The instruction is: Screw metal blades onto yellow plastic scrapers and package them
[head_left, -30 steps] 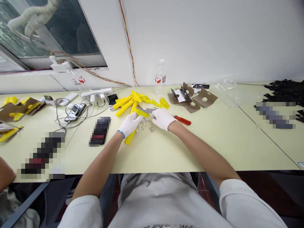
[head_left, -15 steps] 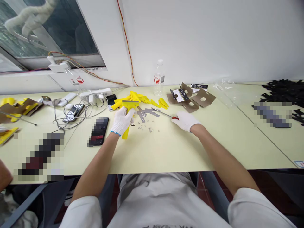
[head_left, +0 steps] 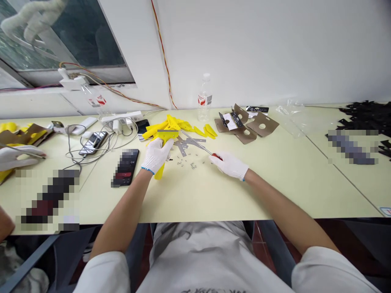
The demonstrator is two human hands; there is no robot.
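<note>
Head view: the left hand's fingers grip a yellow scraper above the desk; the right hand's fingers wrap a red-handled screwdriver, its tip now swung closer to the scraper, apparently bringing tool and workpiece together.

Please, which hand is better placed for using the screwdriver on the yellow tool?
Probably the right: the right hand grips the red-handled screwdriver, its tip pointing toward the yellow tool, which the left hand holds.
</note>
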